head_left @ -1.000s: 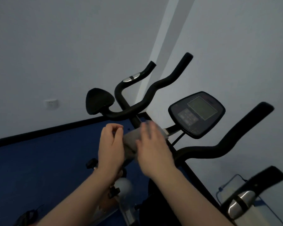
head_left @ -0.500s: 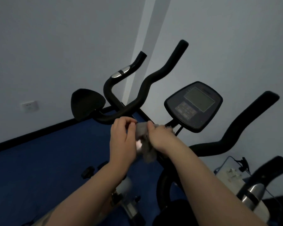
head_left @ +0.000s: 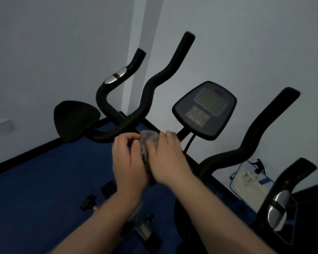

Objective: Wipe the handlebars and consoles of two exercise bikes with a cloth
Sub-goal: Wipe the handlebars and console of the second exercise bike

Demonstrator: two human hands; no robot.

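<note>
My left hand (head_left: 128,162) and right hand (head_left: 166,160) both curled around grey cloth (head_left: 149,139) at frame centre, black handlebar (head_left: 147,92) just above, console (head_left: 205,110) upper right

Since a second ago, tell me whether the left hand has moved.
Yes. The left hand has closed in on the cloth, nearer the console.

Two hands: left hand (head_left: 128,162), right hand (head_left: 167,158). One grey cloth (head_left: 149,140) in their grip. One console (head_left: 204,110) beyond the grip. Two silver pulse sensors: one (head_left: 116,77), another (head_left: 277,208).
</note>
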